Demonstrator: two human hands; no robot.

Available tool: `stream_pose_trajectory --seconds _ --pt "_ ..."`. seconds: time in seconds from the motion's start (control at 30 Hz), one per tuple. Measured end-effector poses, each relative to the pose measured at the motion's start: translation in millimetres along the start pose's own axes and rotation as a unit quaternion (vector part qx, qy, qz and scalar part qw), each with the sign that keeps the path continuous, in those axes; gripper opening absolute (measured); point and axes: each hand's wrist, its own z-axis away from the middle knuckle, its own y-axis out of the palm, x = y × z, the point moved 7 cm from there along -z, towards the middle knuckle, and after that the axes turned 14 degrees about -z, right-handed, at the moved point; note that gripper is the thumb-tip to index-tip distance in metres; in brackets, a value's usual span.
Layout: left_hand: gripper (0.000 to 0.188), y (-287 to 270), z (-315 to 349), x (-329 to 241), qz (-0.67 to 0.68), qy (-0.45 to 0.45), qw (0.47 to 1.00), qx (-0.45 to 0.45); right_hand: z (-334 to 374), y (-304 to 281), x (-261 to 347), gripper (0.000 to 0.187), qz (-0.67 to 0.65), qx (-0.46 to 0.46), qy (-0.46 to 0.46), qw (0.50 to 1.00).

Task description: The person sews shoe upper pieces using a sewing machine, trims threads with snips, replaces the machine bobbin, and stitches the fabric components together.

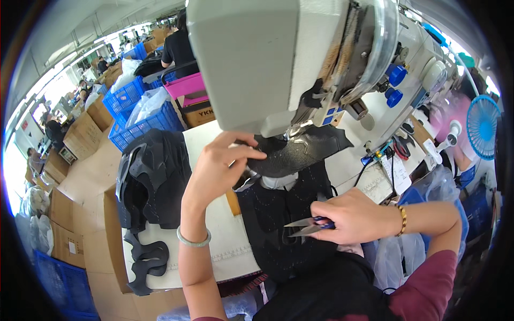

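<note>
A black mesh piece (300,152) lies under the head of a grey sewing machine (246,59). My left hand (217,166) is at the left end of this piece, its fingers bent and closed at the edge; the exact grip is partly hidden. Nearer to me, my right hand (353,216) is closed round a pair of thread snips (306,227), with the two blades apart and pointing left. Below the snips, a large black fabric piece (267,235) with stitched lines hangs over the table's front. The needle area is mostly hidden behind the machine head.
A stack of black shaped pieces (155,182) sits on the white table (214,257) at left, with curved black cutouts (144,262) nearer. A blue fan (482,127) stands at right. Cardboard boxes (83,139) and blue crates (155,117) crowd the floor; people sit farther back.
</note>
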Motion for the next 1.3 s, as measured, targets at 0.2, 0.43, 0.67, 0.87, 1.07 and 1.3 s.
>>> stream_pose_trajectory --seconds 0.2,0.43,0.67,0.87,1.07,1.3 --pt "0.018 -18 13 -51 -0.059 -0.056 0.997 0.016 32 -27 -80 0.023 -0.283 -0.319 0.084 0.901" --pt "0.035 20 -30 -11 -0.109 -0.155 0.972 0.136 1 -84 -87 0.021 -0.622 -0.518 -0.168 0.563" --pt "0.041 44 -36 0 -0.042 -0.17 0.957 0.232 -27 -111 -80 0.023 -0.681 -0.442 -0.233 0.535" --pt "0.054 39 -38 -22 -0.12 -0.234 0.93 0.258 -33 -112 -84 0.067 -0.697 -0.495 -0.173 0.49" --pt "0.042 37 -25 -46 -0.255 -0.123 0.946 0.159 -28 -109 -81 0.076 -0.701 -0.477 -0.121 0.516" --pt "0.032 46 23 -81 -0.353 -0.117 0.923 0.1 -28 -108 -84 0.074 -0.712 -0.458 -0.105 0.522"
